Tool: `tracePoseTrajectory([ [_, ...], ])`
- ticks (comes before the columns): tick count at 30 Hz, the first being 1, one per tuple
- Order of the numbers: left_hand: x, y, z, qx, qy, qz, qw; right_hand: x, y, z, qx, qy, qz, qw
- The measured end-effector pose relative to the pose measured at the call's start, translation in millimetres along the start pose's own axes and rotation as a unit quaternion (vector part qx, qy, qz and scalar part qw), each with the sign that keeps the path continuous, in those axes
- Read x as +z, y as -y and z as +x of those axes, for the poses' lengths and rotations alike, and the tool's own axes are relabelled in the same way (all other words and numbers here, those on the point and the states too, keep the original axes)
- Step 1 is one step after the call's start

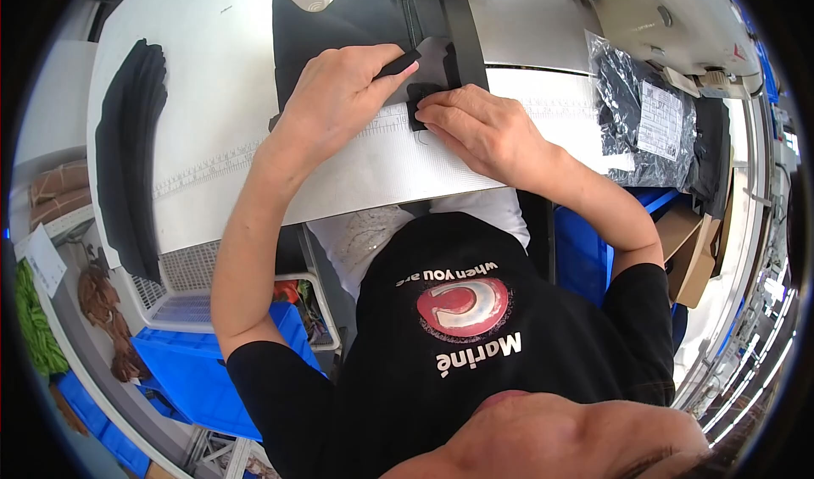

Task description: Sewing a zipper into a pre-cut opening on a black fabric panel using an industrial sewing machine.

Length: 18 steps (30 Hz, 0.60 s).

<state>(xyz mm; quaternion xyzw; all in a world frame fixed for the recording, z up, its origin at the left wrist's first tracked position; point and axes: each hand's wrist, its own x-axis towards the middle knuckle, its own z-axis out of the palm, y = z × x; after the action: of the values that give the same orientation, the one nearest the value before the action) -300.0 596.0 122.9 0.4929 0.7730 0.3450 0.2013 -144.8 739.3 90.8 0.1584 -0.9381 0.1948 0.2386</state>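
Pinches the black fabric piece between closed fingertips, with the left hand at its left edge and the right hand at its nearer end, over the white tabletop, lengthwise roughly away from the body.

A sewing machine, ruler-marked worktable and stacked black cloth show a sewing workshop.

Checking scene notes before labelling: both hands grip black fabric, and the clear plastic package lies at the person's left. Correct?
Side's wrong: the clear plastic package lies at the person's right, per the head view. The rest stands: left hand and right hand grip black fabric.
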Motion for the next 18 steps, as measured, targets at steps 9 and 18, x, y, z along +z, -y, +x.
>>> tracePoseTrajectory([
  [9,-2.5,-11.4,-10.5,-0.025,0.008,0.047,0.999,2.0,1.2,-4.1,-0.076,-0.004,-0.035,0.997],
  [18,48.9,-1.7,-62.6,0.168,-0.100,0.135,0.971,-1.7,35.1,-32.2,-0.026,0.026,-0.039,0.999],
])
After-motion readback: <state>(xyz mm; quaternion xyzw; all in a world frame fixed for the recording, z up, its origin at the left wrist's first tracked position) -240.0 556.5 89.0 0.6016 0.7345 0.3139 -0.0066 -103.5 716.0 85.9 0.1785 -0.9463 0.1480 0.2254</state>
